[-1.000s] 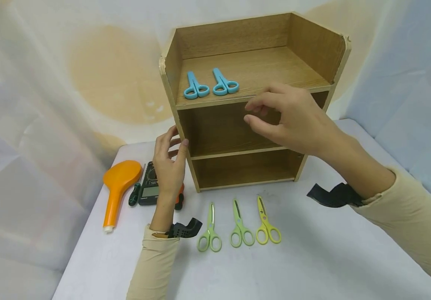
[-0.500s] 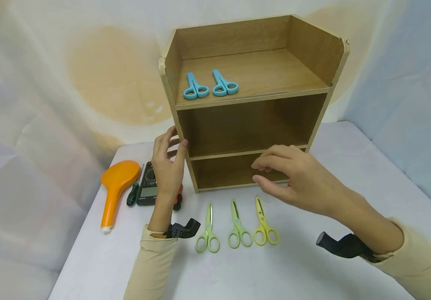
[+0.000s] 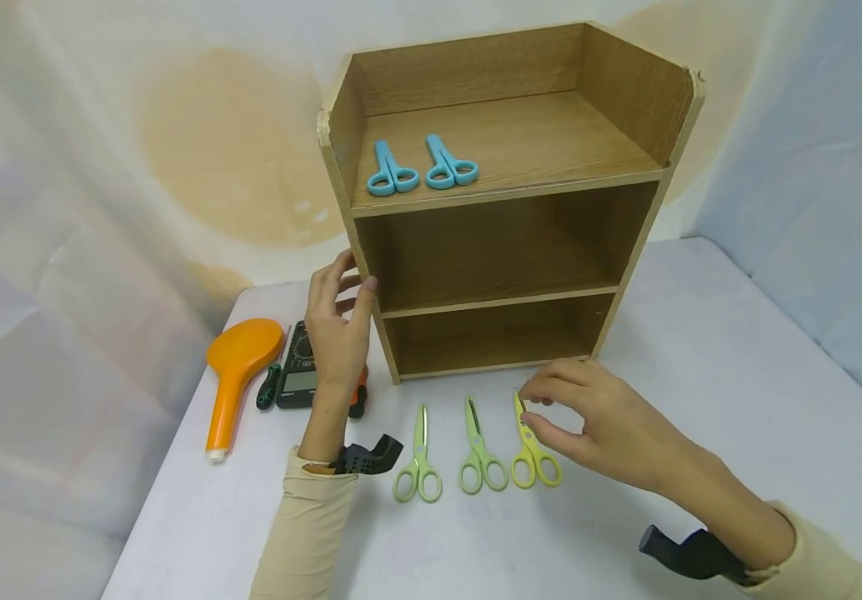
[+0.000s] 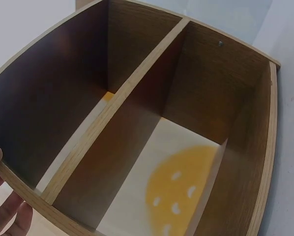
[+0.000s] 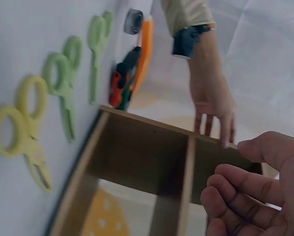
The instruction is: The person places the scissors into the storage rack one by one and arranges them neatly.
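My left hand [image 3: 337,337] grips the left side panel of a wooden shelf unit [image 3: 506,198], thumb at the front edge and fingers behind it. In the left wrist view, its fingertips [image 4: 9,214] show at the panel's edge. My right hand [image 3: 599,421] holds nothing, its fingers loosely bent over the blade end of yellow scissors [image 3: 527,457]. Left of these lie two pairs of green scissors, the middle pair [image 3: 480,454] and the leftmost pair [image 3: 419,462], handles toward me. Two pairs of light blue scissors [image 3: 392,173] rest on the unit's top shelf.
Left of the unit lie an orange paddle-shaped object [image 3: 239,358], a green-handled screwdriver [image 3: 268,387] and a black multimeter [image 3: 298,367]. An orange-and-black tool [image 3: 359,396] is partly hidden behind my left wrist. A white cloth wall [image 3: 138,167] stands behind the table.
My right hand has come down from in front of the middle shelf to just over the yellow scissors. My left hand stays on the unit's side.
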{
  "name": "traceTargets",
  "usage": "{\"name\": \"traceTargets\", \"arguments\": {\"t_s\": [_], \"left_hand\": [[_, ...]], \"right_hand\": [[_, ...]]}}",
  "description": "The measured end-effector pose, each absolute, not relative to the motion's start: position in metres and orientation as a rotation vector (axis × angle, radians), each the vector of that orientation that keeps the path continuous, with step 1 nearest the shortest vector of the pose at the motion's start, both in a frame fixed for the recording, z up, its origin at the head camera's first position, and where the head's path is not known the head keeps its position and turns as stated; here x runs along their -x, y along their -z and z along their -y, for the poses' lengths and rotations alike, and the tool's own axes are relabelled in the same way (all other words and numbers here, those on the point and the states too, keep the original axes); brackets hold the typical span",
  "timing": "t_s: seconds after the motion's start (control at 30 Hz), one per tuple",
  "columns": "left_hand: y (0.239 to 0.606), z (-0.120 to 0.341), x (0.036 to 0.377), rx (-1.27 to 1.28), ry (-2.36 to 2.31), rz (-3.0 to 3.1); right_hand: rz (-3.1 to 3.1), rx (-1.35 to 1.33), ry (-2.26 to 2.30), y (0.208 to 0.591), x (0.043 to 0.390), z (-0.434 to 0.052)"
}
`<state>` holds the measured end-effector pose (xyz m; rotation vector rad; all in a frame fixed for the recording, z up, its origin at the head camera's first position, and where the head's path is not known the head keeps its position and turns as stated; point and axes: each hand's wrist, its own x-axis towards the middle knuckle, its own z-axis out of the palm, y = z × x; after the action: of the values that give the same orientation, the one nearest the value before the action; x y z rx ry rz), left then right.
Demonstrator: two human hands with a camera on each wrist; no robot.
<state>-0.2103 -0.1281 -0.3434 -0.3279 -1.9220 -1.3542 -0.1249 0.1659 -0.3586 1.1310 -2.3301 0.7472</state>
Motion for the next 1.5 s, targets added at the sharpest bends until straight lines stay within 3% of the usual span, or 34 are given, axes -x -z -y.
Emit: {"name": "traceTargets", "arguments": {"t_s": [0.37,0.83,1.5], "left_hand": [[0.366,0.141,0.231,0.362,1.364,1.919],[0.339,0.127,0.206,0.334,1.354,1.918],[0.339,0.126,0.206,0.354,1.363,1.909]], "right_hand": [[2.413,-1.046,-0.734,0.401,0.113,-0.173],[2.604,-0.987,-0.699,0.430,0.107,-0.177],[2.787,-0.878,-0.486,0.458,0.110,-0.176]]}}
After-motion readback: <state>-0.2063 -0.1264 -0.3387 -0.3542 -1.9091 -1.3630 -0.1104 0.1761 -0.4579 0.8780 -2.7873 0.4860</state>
